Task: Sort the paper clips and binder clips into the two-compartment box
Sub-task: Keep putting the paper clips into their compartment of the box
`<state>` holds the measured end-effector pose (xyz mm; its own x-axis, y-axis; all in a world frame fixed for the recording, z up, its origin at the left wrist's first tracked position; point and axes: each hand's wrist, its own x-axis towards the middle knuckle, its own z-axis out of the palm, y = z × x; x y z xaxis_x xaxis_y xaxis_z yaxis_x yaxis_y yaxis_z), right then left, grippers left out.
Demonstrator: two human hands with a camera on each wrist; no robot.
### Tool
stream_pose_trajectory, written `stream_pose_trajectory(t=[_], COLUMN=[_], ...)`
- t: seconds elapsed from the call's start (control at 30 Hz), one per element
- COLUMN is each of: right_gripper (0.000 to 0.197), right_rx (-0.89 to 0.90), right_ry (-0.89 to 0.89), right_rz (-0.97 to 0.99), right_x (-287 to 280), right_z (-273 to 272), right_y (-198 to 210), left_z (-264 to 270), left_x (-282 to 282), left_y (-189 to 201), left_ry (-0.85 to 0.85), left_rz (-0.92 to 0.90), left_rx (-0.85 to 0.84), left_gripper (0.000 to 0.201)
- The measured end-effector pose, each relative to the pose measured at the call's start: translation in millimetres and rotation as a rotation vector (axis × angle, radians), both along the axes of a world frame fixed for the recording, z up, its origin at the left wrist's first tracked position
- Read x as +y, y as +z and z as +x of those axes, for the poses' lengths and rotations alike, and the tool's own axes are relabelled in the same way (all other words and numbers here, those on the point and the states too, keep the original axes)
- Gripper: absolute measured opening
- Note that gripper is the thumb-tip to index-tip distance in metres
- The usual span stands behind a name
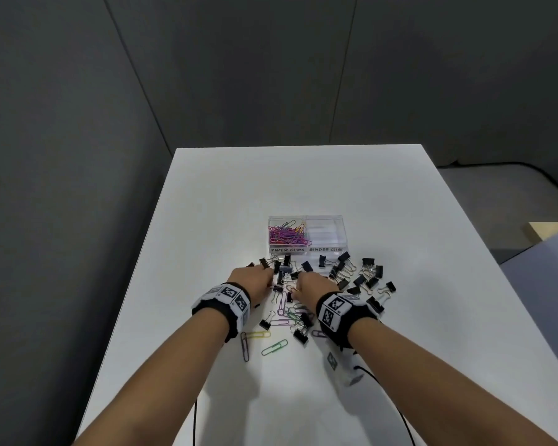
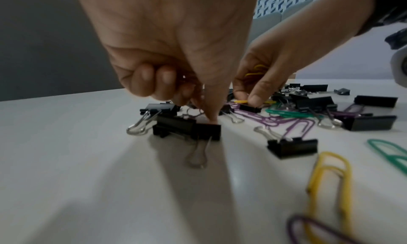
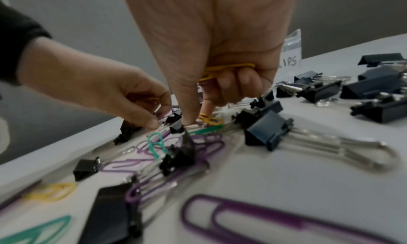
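A clear two-compartment box [image 1: 306, 249] stands mid-table. Its left half, marked PAPER CLIPS, holds coloured paper clips [image 1: 287, 235]; its right half, marked BINDER CLIPS, is bare. Black binder clips [image 1: 361, 278] and coloured paper clips [image 1: 274, 347] lie scattered in front of it. My left hand [image 2: 198, 105] has its fingers curled round something thin and glinting, probably paper clips, and its thumb tip touches down by a black binder clip [image 2: 207, 129]. My right hand [image 3: 198, 115] holds yellow paper clips [image 3: 229, 68] in its curled fingers, while thumb and forefinger pinch a yellow paper clip [image 3: 209, 120] on the table.
The white table [image 1: 303, 181] ends in edges at left, right and far side, with grey walls behind. Cables trail from both wrist bands across the near part of the table. A large binder clip [image 3: 268, 132] lies just right of my right hand.
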<state>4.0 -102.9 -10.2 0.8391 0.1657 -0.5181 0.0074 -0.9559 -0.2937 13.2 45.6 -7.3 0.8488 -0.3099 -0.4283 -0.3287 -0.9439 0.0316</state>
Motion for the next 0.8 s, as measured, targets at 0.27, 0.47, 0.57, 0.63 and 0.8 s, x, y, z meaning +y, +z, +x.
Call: stream_pose_trajectory(t=[0.27, 0.47, 0.57, 0.63, 0.8], right_gripper=[0.029, 0.025, 0.036, 0.030, 0.014], right_rx=[-0.015, -0.034, -0.008, 0.025, -0.026], right_ry=[0.024, -0.033, -0.026, -0.061, -0.023], right_rz=[0.135, 0.184, 0.192, 0.207, 0.199], right_x=[-23, -44, -47, -47, -36], right_z=[-8, -20, -25, -28, -40], right_y=[-2, 8, 11, 11, 13], left_z=[-14, -26, -32, -38, -47], left_x=[17, 23, 23, 22, 23], left_y=[-1, 0, 1, 2, 5], left_ry=[0.024, 0.089, 0.161, 0.210, 0.243], left_rz=[-0.198, -0.207, -0.265, -0.300, -0.301], left_rx=[0.064, 0.091, 0.122, 0.150, 0.171], left_gripper=[0.029, 0.038, 0.024, 0.034, 0.029])
